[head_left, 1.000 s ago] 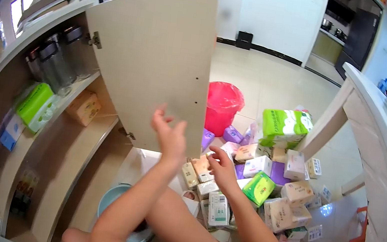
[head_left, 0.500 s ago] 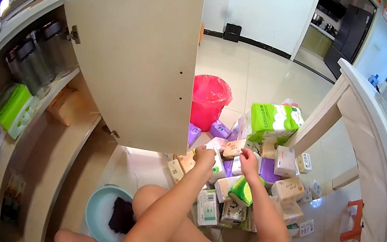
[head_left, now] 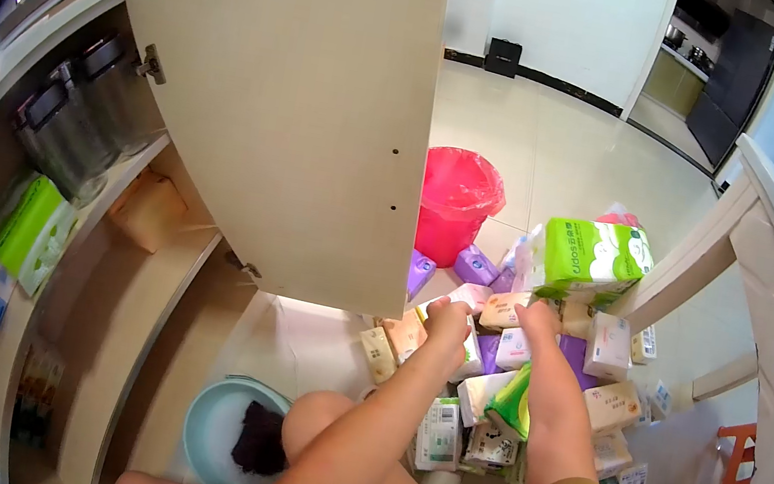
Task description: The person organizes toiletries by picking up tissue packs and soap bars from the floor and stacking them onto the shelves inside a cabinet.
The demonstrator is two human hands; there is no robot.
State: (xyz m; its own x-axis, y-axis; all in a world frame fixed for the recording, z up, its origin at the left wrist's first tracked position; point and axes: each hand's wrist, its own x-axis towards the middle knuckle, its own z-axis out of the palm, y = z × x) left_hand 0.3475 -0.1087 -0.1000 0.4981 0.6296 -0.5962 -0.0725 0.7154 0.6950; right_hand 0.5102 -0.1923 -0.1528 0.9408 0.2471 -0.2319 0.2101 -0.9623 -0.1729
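Mostly beige, boxy tissue pack (head_left: 503, 310)

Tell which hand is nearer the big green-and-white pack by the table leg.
Right. The right hand is on the near side of the big green-and-white pack, slightly left of it; the left hand is farther off to the left.

I'm in a home: a fridge (head_left: 736, 85) and pots (head_left: 677, 36) show through the doorway (head_left: 653, 51), and a cupboard (head_left: 102, 349) stands open beside me.
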